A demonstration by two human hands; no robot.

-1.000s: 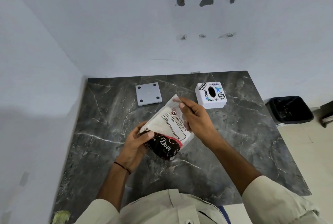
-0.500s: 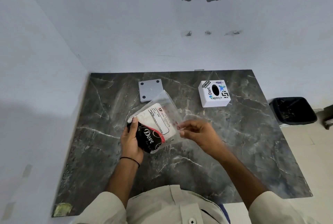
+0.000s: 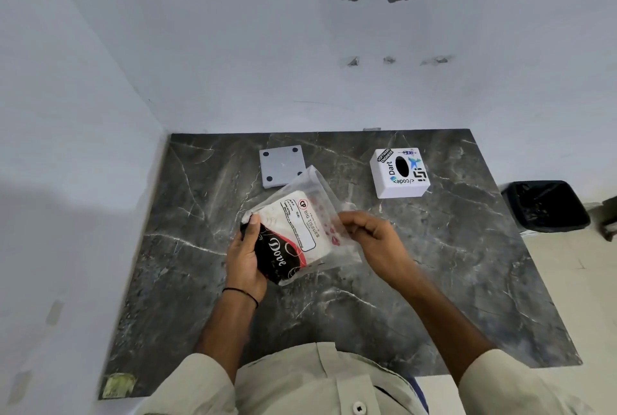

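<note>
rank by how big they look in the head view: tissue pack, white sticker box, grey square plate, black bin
1. tissue pack, though held nearest the camera
2. black bin
3. white sticker box
4. grey square plate

Table: dark marble table [image 3: 450, 281] with white veins, tucked into the wall corner.
Far middle: grey square plate [image 3: 282, 164] lying flat, a dark dot at each corner.
Far right: white box [image 3: 399, 176], stickers and oval hole on top, well apart from the plate.
Near left corner: yellowish patch [image 3: 118, 384].
</note>
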